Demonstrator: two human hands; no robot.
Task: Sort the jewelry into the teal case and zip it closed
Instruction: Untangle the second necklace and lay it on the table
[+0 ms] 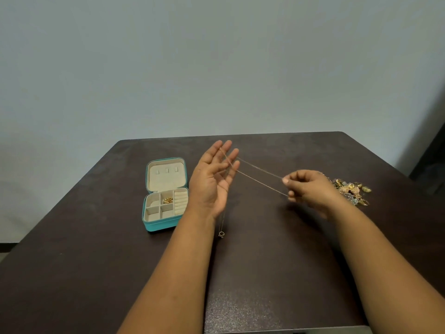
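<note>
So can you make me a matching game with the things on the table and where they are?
Things:
1. teal case
2. thin chain
3. gold bits
4. leafy jewelry pile

Places:
A. stretched between the left hand and right hand
B. on the table's right side
C. in a case compartment
D. open, left of the hands

Pairs: 1-D, 2-A, 3-C, 4-B

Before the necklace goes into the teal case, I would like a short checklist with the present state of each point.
1. Case lid open: ok.
2. Free compartment in the case: ok, several look bare; one holds gold pieces.
3. Chain held at both ends: ok, looped over the left hand, pinched by the right hand.
4. Chain free of knots: cannot tell.
5. Pendant clear of the table: cannot tell.
6. Jewelry pile sorted: not ok.
</note>
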